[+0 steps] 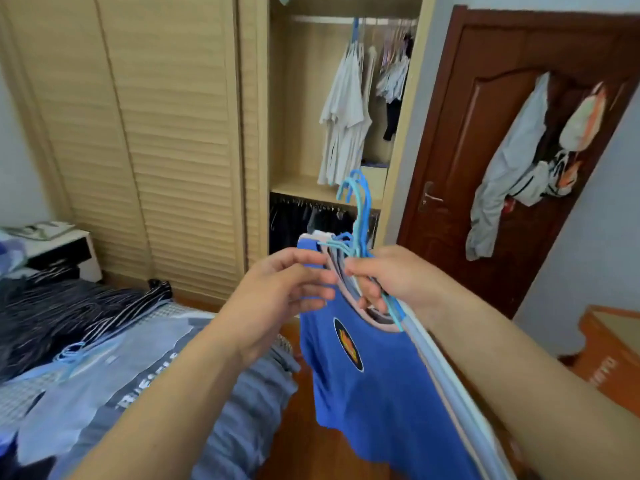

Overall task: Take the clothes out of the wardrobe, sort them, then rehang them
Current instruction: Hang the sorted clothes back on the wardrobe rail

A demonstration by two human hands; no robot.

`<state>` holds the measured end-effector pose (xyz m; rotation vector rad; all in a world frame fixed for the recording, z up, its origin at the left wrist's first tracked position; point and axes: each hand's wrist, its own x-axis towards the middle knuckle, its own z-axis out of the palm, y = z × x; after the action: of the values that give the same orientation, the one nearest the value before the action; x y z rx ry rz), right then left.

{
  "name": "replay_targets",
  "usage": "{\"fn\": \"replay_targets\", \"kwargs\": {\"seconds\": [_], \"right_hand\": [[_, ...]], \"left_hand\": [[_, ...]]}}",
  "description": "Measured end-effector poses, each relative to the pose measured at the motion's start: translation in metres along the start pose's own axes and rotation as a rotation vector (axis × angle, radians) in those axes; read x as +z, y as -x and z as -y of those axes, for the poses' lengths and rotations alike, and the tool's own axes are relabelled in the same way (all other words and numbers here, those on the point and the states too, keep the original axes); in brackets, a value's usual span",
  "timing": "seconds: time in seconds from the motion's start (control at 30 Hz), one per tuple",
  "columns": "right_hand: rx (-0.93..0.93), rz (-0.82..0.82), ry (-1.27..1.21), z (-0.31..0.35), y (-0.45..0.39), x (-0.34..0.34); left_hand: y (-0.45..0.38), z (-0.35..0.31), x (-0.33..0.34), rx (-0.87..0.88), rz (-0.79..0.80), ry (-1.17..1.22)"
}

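- The right hand grips a bundle of blue hangers at their necks, fingers curled around them; several shirts hang from this bundle, and the front one is a blue T-shirt with a dark oval print.
- The left hand pinches the shoulder edge of the blue T-shirt, just beside the right hand.
- The bundle is near the person, in front of the open wardrobe, which is farther away; pale shirts hang on its rail.
- On the left, the bed carries more clothes, some on hangers.
- I judge that the step in hand is to bring this sorted bundle to the rail.
- To do it well, the hooks should all point to one side, so they catch the rail together.
- The left hand can straighten the collars and support the weight.
- If the grip loosens, one hanger may slip out.
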<state>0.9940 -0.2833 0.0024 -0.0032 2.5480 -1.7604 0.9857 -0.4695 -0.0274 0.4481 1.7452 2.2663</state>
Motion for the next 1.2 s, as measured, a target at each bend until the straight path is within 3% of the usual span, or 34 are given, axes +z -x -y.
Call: {"fn": "replay_targets", "kwargs": {"seconds": [0.1, 0.27, 0.43, 0.6, 0.87, 1.2], "right_hand": [[0.151, -0.146, 0.009, -0.030, -0.065, -0.026], [0.169, -0.242, 0.038, -0.012, -0.153, -0.096], [0.093, -0.339, -0.072, 0.006, -0.224, -0.133], [0.028, -0.306, -0.083, 0.007, -0.310, -0.146], [-0.039, -0.123, -0.101, 0.002, -0.474, -0.183], [-0.362, 0.073, 0.130, 0.097, -0.622, -0.265]], "left_hand": [[-0.065, -0.003, -0.031, -0.087, 0.044, -0.109], [-0.189, -0.037, -0.066, -0.095, 0.205, -0.126], [-0.301, -0.047, -0.017, -0.167, 0.441, -0.090], [-0.405, -0.033, 0.028, -0.207, 0.598, -0.060], [-0.584, -0.014, 0.026, -0.098, 0.318, 0.020], [-0.731, -0.102, 0.006, 0.338, -0.029, -0.026]]}}
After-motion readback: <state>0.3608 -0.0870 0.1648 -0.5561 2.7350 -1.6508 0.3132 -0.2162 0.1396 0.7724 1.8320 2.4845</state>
